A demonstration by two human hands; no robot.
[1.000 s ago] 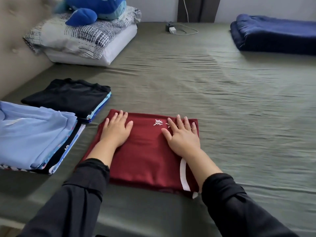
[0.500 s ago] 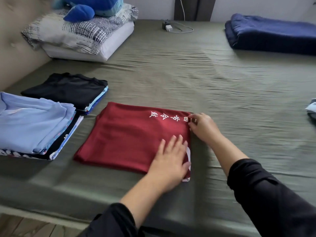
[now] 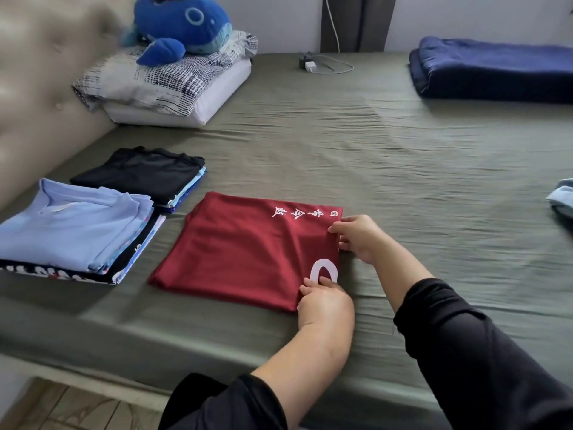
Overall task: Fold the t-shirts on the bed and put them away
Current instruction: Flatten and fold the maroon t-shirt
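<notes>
A dark red t-shirt [image 3: 248, 249] with white lettering lies folded on the olive bed sheet [image 3: 403, 169]. My left hand [image 3: 325, 301] pinches its near right corner, beside a white curved print. My right hand [image 3: 356, 235] pinches the far right corner of the same edge. To the left lie two stacks of folded shirts: one topped by a light blue shirt [image 3: 71, 225], the other by a black shirt [image 3: 139, 172].
A patterned pillow [image 3: 167, 79] with a blue whale plush [image 3: 183, 26] sits at the back left by the padded headboard. A folded navy blanket [image 3: 496, 69] lies back right, a charger and cable [image 3: 313, 65] at the far edge. A pale blue garment [image 3: 562, 200] shows at the right border.
Both hands left the top of the red shirt and moved to its right edge. They now pinch its two right corners, and a white curved print shows there.
</notes>
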